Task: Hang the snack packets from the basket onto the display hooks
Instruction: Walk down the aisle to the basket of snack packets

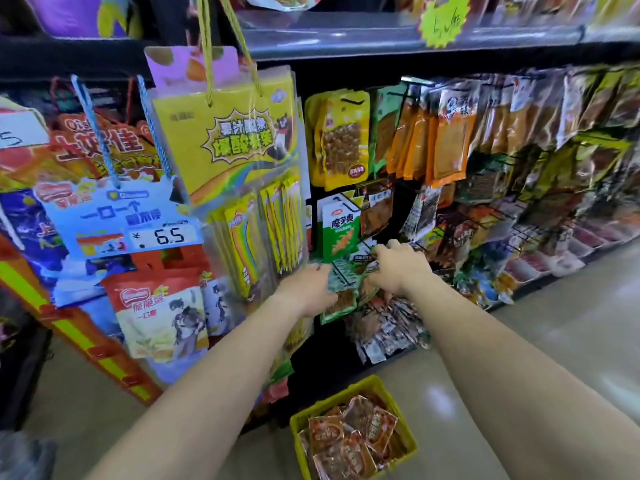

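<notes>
Both my hands reach to the rack at mid height. My left hand (pixel 309 285) and my right hand (pixel 398 266) each grip the top of a green snack packet (pixel 341 292) that hangs down between them against the black display panel. The hook itself is hidden behind my fingers and the packet. On the floor below stands a yellow basket (pixel 372 386) holding several orange-brown snack packets (pixel 351 441). Just above my hands hangs a green and white packet (pixel 337 230).
Yellow nut packets (pixel 341 140) and orange packets (pixel 446 143) hang on hooks higher up. Small packets (pixel 388 330) lie on the low shelf. A clear hanging bag of yellow candy (pixel 242 161) and a 6.5 price tag (pixel 162 235) crowd the left. Grey floor lies to the right.
</notes>
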`<control>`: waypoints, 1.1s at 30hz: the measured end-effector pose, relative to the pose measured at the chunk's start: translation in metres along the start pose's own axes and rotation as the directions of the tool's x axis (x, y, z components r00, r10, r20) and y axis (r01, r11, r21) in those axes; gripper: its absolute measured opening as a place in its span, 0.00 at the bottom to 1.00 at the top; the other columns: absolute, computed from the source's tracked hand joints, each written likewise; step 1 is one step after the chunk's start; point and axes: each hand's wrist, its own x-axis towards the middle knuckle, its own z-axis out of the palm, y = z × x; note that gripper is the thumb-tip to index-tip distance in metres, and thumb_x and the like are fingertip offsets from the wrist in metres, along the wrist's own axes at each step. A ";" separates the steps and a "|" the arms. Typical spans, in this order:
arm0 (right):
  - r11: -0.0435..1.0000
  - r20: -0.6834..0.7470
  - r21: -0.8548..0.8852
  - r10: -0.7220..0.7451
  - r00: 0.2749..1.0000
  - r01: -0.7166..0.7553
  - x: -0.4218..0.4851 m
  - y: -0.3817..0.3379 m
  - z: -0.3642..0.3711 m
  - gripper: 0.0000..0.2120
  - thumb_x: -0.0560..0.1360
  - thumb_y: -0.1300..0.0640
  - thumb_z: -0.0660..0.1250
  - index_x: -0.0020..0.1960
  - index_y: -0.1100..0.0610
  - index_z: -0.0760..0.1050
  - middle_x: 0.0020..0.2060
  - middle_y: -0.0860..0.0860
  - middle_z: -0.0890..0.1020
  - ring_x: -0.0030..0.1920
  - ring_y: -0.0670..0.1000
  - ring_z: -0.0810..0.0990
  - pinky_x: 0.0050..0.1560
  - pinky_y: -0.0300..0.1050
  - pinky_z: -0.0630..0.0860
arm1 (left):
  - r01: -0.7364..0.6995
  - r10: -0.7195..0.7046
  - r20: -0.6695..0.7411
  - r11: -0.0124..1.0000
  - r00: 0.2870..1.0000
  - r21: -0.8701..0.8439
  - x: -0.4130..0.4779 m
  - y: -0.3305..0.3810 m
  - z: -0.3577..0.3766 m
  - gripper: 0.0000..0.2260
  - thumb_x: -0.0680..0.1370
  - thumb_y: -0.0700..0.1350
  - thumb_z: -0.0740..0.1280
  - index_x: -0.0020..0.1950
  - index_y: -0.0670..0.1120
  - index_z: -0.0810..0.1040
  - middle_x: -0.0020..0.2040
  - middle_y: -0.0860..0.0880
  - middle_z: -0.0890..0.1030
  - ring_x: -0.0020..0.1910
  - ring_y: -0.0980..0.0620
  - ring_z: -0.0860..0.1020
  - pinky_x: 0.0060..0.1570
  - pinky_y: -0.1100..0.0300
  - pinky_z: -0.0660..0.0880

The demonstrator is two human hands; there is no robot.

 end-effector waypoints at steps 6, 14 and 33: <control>0.998 0.054 0.006 -0.056 0.997 0.055 0.053 0.031 0.019 0.37 0.74 0.35 0.63 0.76 0.53 0.60 0.74 0.58 0.64 0.69 0.63 0.67 0.60 0.61 0.71 | 0.038 -0.038 0.002 0.999 0.999 0.015 0.063 0.017 0.013 0.31 0.81 0.59 0.62 0.79 0.48 0.58 0.74 0.44 0.67 0.66 0.42 0.74 0.50 0.52 0.75; 0.973 0.132 -0.041 -0.220 0.967 0.227 0.151 0.075 0.165 0.35 0.74 0.37 0.64 0.74 0.52 0.61 0.71 0.58 0.66 0.69 0.64 0.67 0.60 0.63 0.71 | 0.242 -0.247 -0.056 0.967 0.967 -0.085 0.175 0.002 0.143 0.32 0.80 0.59 0.62 0.80 0.49 0.57 0.77 0.42 0.63 0.72 0.40 0.70 0.62 0.47 0.73; 0.924 0.133 -0.035 -0.372 0.918 0.380 0.165 0.121 0.542 0.33 0.76 0.37 0.64 0.74 0.53 0.63 0.68 0.59 0.68 0.67 0.64 0.68 0.62 0.61 0.70 | 0.495 -0.509 -0.066 0.856 0.858 -0.151 0.220 -0.018 0.528 0.30 0.79 0.57 0.66 0.78 0.47 0.62 0.74 0.43 0.67 0.68 0.40 0.72 0.64 0.46 0.73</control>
